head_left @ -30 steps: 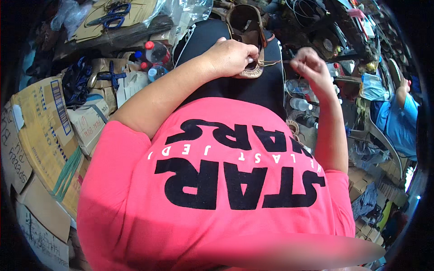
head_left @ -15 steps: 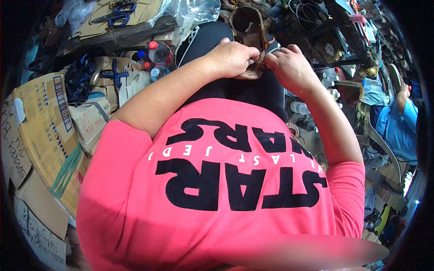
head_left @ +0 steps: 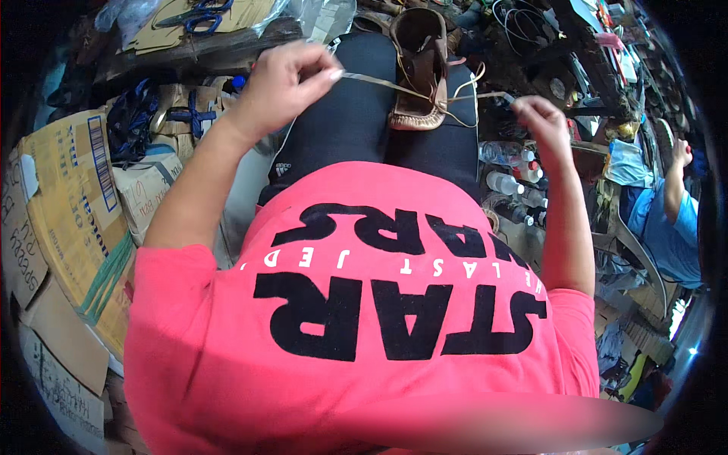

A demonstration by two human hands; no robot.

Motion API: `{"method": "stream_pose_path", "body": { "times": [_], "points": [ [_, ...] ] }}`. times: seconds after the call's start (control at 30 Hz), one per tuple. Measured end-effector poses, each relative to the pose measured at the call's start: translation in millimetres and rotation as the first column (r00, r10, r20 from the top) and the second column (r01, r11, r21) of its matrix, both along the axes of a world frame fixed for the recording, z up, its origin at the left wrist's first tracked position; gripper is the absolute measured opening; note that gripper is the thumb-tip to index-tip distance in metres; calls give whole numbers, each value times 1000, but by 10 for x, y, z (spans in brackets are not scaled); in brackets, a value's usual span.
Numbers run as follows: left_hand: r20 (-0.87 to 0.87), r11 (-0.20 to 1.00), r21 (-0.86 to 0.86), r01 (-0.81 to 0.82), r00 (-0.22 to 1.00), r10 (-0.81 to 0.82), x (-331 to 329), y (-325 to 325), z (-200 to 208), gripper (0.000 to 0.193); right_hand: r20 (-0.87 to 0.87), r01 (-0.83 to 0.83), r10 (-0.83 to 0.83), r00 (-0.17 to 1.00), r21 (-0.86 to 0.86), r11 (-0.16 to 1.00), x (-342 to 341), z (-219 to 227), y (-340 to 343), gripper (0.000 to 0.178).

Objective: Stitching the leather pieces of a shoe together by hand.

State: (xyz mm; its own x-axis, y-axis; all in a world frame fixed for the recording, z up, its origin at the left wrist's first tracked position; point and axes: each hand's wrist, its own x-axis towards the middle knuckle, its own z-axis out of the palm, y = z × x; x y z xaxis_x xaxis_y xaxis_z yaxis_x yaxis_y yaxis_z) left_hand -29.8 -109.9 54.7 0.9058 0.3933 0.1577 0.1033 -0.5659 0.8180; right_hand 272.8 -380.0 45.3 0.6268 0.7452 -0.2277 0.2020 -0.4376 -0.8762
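Observation:
A brown leather moccasin shoe rests between my thighs, its gathered toe seam turned toward me. Tan lace comes out of it on both sides, and thin loops of it curl loose at the shoe's right. My left hand, up and to the left of the shoe, is closed in a pinch on one stretch, which runs straight to the shoe. On the other side my right hand is closed around the opposite stretch, drawn out rightward. A small pale tip shows just beyond the right fingers; I cannot make it out.
Cardboard boxes line the left side. Blue-handled scissors lie on cardboard at the far left. Several plastic bottles stand right of my legs. Further right, another person's arm in a blue sleeve shows beside cluttered shelving.
Both hands were together at the shoe. They have moved apart, the left to the left and the right to the right, drawing the lace out between them.

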Motion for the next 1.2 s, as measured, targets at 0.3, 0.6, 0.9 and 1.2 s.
{"method": "stream_pose_path", "body": {
  "times": [0.3,0.6,0.9,1.2],
  "points": [
    [340,417,-653,632,737,-584,644,-858,98,18,-511,-74,387,767,529,846,-705,188,800,22],
    [137,817,-549,179,983,-123,608,-741,-143,12,19,-327,326,945,70,943,-522,189,534,16],
    [-102,955,-82,284,951,-292,600,-686,-409,20,-29,-103,110,994,182,978,-342,251,346,11],
    [103,942,73,327,937,-333,479,-657,-355,18,-624,9,651,432,724,689,-746,231,767,19]
  ]
}}
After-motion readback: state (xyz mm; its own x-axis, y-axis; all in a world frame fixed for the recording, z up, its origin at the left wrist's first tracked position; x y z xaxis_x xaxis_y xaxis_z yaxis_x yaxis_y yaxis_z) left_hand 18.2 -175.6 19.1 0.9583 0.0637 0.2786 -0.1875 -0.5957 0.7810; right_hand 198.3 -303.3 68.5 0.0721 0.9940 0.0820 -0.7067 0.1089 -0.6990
